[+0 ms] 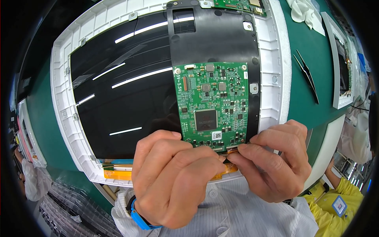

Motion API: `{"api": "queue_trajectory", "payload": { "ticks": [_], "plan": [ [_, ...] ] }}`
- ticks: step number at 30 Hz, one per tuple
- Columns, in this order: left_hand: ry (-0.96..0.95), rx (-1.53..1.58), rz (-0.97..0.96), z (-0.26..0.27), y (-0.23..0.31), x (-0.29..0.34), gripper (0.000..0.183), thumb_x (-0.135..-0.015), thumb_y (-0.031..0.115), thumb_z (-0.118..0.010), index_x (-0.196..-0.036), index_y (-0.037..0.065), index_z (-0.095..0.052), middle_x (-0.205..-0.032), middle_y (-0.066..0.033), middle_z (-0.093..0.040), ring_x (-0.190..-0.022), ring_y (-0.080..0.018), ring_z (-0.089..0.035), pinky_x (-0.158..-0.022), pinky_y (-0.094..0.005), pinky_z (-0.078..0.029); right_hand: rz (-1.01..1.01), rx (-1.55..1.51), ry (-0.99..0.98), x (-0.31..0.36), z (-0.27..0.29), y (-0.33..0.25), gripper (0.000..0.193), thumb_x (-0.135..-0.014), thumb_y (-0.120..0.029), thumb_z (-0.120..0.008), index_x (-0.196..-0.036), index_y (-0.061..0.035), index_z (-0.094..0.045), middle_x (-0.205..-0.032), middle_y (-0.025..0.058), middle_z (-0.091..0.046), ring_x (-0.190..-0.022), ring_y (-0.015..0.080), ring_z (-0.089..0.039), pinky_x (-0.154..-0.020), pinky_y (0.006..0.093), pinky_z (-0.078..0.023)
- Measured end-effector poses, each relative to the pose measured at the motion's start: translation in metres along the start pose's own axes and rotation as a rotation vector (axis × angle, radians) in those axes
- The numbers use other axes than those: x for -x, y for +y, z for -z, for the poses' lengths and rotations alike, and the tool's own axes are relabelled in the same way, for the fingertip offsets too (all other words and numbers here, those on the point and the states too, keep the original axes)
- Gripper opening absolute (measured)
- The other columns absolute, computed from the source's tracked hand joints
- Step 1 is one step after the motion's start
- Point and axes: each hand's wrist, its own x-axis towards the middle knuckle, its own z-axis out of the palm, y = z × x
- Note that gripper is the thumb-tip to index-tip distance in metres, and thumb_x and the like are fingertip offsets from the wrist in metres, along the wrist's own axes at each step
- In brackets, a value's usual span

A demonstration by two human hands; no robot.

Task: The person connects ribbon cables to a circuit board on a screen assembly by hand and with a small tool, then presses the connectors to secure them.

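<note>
A green circuit board (233, 91) with a large square black chip is screwed onto the black backing plate of a display panel (126, 87) in a white plastic frame (61, 102). At the board's near edge, both hands meet over an orange flat flex cable (118, 174) running along the panel's near side. My left hand (177, 173), closed, covers part of the cable, its fingertips pinched by the board's connector. My right hand (276, 160) is closed too, with thumb and forefinger on the cable's end at that connector. The fingertips partly hide the joint.
Black tweezers (307, 77) lie on the green mat (302, 110), right of the frame. Another framed panel (341, 63) stands farther right, below a crumpled white cloth (306, 14). A person in yellow (335, 205) is at lower right. Black trays (75, 209) sit at lower left.
</note>
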Motion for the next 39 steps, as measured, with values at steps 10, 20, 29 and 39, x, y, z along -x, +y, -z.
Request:
{"api": "queue_trajectory", "payload": {
  "ticks": [10, 20, 29, 39],
  "plan": [
    [-0.011, -0.011, -0.020, 0.000, 0.001, -0.003, 0.030, -0.078, -0.004, -0.086, -0.090, 0.011, -0.063, -0.082, -0.0019, -0.075, -0.077, -0.0173, -0.063, -0.086, -0.0436, -0.049, -0.078, -0.057, -0.051, 0.000, 0.005, 0.001, 0.039, -0.057, -0.008, -0.096, -0.088, -0.0007, -0.075, -0.092, 0.0121, -0.066, -0.077, 0.0239, -0.061, -0.065, 0.0357, -0.043],
    [-0.022, -0.003, -0.038, 0.001, 0.001, -0.004, 0.029, -0.077, -0.005, -0.085, -0.090, 0.011, -0.065, -0.083, -0.0016, -0.076, -0.076, -0.0170, -0.062, -0.085, -0.0433, -0.048, -0.116, -0.043, -0.016, 0.004, 0.004, -0.004, 0.038, -0.058, -0.006, -0.096, -0.088, -0.0012, -0.074, -0.100, 0.0155, -0.070, -0.081, 0.0263, -0.063, -0.067, 0.0362, -0.045],
    [-0.013, -0.054, -0.057, 0.000, 0.003, -0.001, 0.029, -0.074, -0.001, -0.089, -0.088, 0.011, -0.067, -0.083, 0.0002, -0.078, -0.075, -0.0159, -0.063, -0.085, -0.0418, -0.049, -0.140, -0.023, 0.025, 0.008, 0.001, -0.005, 0.038, -0.059, -0.006, -0.096, -0.090, -0.0023, -0.075, -0.108, 0.0164, -0.071, -0.088, 0.0272, -0.064, -0.071, 0.0376, -0.045],
    [-0.043, -0.066, -0.028, -0.001, 0.009, -0.001, 0.029, -0.077, -0.005, -0.086, -0.089, 0.011, -0.065, -0.087, -0.0018, -0.080, -0.076, -0.0164, -0.064, -0.087, -0.0428, -0.049, -0.172, -0.041, -0.009, 0.008, 0.004, -0.003, 0.039, -0.058, -0.006, -0.096, -0.092, -0.0052, -0.076, -0.112, 0.0148, -0.072, -0.089, 0.0260, -0.066, -0.079, 0.0393, -0.043]
  ]
}}
